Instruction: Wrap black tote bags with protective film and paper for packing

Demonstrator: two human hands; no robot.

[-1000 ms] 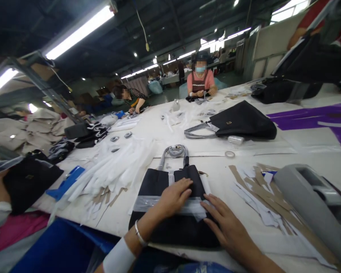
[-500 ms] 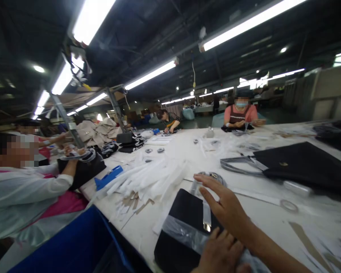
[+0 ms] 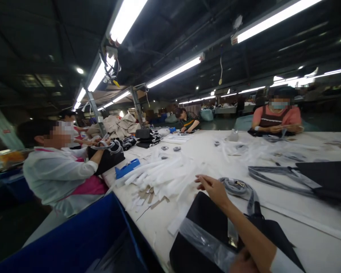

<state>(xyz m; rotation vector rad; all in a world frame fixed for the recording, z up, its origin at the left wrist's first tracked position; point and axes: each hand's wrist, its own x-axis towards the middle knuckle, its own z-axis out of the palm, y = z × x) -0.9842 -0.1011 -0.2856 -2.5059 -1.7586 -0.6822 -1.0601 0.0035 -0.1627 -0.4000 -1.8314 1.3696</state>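
A black handbag [image 3: 204,216] lies on the white table [image 3: 301,235] in front of me, with a clear plastic band [image 3: 207,242] across it and a grey wrapped handle [image 3: 235,185] at its far end. My right hand [image 3: 213,187] reaches out over the bag's far left corner, fingers stretched and holding nothing, close to a heap of white strips [image 3: 165,174]. Only a small part of my left hand [image 3: 243,263] shows at the bottom edge, on the plastic under my right forearm, and its fingers are hidden.
A blue bin [image 3: 82,235] stands at the table's near left edge. A second black bag [image 3: 326,178] with grey straps lies to the right. A person in white sleeves [image 3: 59,170] holds a black bag at the left. A blue tool [image 3: 127,168] and other seated workers are beyond.
The view has swung left and up. My right hand left the bag's plastic band and stretched forward and left toward the white strips. My left hand dropped to the bottom edge.
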